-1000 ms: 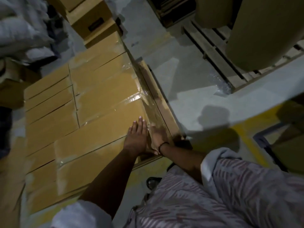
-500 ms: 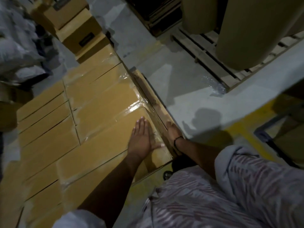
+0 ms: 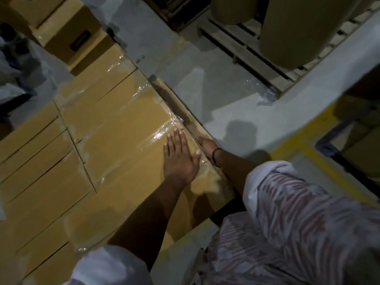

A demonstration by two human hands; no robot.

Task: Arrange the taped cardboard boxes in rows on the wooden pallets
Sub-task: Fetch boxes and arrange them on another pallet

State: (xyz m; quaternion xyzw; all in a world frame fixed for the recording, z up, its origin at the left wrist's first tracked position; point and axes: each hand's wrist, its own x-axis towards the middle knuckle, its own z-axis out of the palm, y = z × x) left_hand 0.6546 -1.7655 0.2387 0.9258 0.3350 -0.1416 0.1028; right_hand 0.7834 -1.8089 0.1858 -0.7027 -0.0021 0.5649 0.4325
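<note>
As the taped cardboard box (image 3: 133, 153) lay at the near right corner of the top layer, level with the neighbouring boxes (image 3: 41, 161) and directly above the wooden pallet (image 3: 185, 114), the step in hand was judged to be the final seating of that box into its row. The left hand (image 3: 178, 157) was laid flat on the lid, fingers straight and spread, nothing being gripped. The right hand (image 3: 206, 144) was set against the outer side of the box, beside the pallet's edge board; its fingers were hidden below the lid edge, so its grip could not be determined. The next move was judged to call for a push inward, to bring the side flush with the row, followed by release.

The pallet was seen only as an edge strip. The stack's near end was covered by the forearms and sleeves. A second pallet (image 3: 246, 52) carrying large brown rolls (image 3: 304, 31) was cut off at the top. The light was dim, and the box labels could not be read.
</note>
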